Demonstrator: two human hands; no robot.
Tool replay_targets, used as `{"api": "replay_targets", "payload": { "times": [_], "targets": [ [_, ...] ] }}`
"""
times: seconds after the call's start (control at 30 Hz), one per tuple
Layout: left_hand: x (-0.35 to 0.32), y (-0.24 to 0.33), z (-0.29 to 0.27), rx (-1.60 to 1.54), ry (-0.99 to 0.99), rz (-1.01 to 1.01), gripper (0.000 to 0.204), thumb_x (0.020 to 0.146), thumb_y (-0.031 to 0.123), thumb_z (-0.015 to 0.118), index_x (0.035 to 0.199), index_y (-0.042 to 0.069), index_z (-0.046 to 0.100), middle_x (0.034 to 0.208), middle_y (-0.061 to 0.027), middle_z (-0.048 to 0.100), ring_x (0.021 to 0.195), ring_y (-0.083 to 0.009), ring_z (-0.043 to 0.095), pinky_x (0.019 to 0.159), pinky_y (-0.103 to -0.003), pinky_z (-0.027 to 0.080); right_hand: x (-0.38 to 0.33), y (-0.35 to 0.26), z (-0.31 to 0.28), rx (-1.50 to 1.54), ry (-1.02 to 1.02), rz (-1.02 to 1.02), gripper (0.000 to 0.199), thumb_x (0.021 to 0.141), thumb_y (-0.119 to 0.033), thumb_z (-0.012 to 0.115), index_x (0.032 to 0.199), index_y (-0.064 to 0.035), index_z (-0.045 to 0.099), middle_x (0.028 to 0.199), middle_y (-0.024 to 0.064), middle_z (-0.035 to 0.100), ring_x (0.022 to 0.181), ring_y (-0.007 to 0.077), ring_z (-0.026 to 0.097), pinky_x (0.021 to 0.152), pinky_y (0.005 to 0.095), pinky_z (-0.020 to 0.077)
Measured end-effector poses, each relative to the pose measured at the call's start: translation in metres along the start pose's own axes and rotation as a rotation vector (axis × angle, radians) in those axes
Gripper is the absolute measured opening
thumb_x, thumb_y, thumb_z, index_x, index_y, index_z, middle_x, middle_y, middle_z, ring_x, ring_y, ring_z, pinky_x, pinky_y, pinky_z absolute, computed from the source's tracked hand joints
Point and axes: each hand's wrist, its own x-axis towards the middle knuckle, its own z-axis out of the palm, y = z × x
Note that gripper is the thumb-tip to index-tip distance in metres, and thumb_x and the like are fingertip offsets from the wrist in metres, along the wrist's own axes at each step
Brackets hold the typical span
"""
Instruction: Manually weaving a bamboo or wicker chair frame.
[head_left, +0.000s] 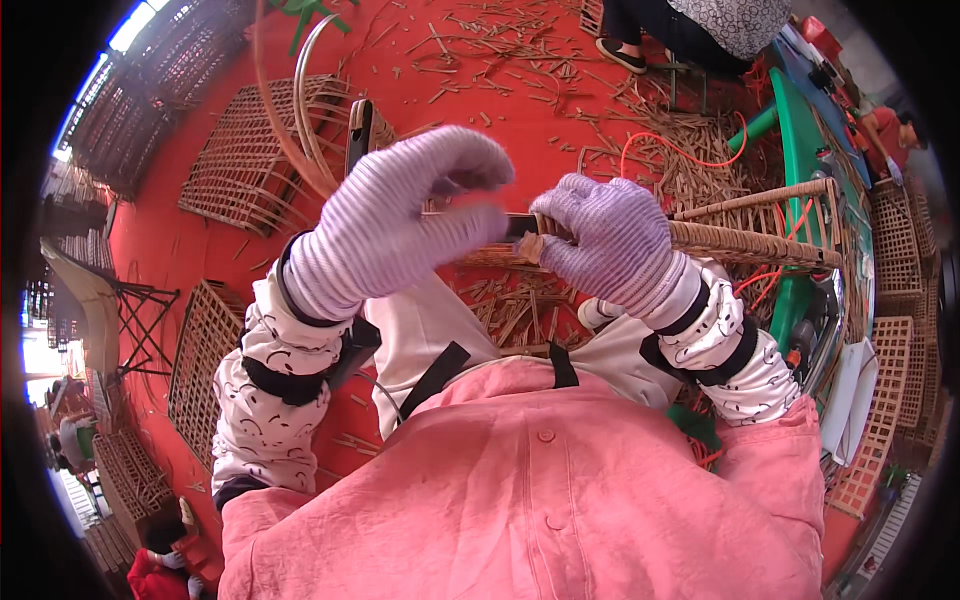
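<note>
Both my hands wear pale lilac knitted gloves. My right hand is closed around a dark frame bar whose right-hand length is a wrapped wicker bar. A short tan end of strip shows at its fingertips. My left hand is just left of it, slightly blurred, its fingers and thumb curved apart with nothing visible between them. Beyond the left wrist, a long pale cane strip and a brownish strip loop upward. Another dark frame end stands beyond the left hand.
Woven wicker baskets stand at left, with wicker panels at right. Cut strip scraps litter the red floor. A green stool or table, an orange cord and a seated person are beyond.
</note>
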Motion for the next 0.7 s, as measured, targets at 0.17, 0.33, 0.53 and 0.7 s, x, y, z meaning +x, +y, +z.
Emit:
{"api": "replay_targets", "payload": {
  "times": [0.17,0.33,0.53,0.7],
  "targets": [
    [0.01,-0.02,0.021,0.261,-0.171,0.122,0.027,0.067,0.007,0.072,0.091,0.001,0.062,0.088,-0.0104,0.062,0.081,-0.0202,0.062,0.073,-0.029,0.049,0.002,0.0,0.001,0.01,0.016,-0.018,0.034,0.076,-0.045,0.06,0.079,-0.0107,0.061,0.074,0.0086,0.058,0.063,0.0274,0.06,0.059,0.0392,0.0479],
    [0.022,-0.023,0.022,-0.205,-0.152,-0.384,0.014,0.072,0.005,0.071,0.083,0.0,0.064,0.075,-0.0063,0.061,0.072,-0.0131,0.061,0.068,-0.027,0.05,0.006,-0.004,0.0,0.043,0.014,0.055,0.039,0.074,-0.05,0.061,0.079,-0.0107,0.062,0.076,0.0096,0.06,0.067,0.0278,0.062,0.061,0.0394,0.049],
    [0.035,-0.03,0.032,-0.003,-0.117,-0.098,0.018,0.07,0.013,0.072,0.081,0.0,0.065,0.066,-0.0085,0.058,0.062,-0.0128,0.056,0.059,-0.028,0.046,0.0,0.004,-0.009,0.019,0.053,0.117,0.043,0.071,-0.054,0.063,0.077,-0.0113,0.063,0.075,0.0095,0.061,0.068,0.0274,0.062,0.06,0.0391,0.0495],
    [0.04,-0.023,0.025,0.05,-0.164,-0.126,0.012,0.075,0.011,0.064,0.079,-0.001,0.063,0.067,-0.0066,0.059,0.063,-0.0111,0.056,0.059,-0.027,0.045,0.005,0.004,-0.004,0.018,0.026,0.127,0.039,0.068,-0.05,0.064,0.074,-0.0112,0.061,0.072,0.0098,0.058,0.064,0.0291,0.061,0.057,0.0407,0.0479]
  ]
}}
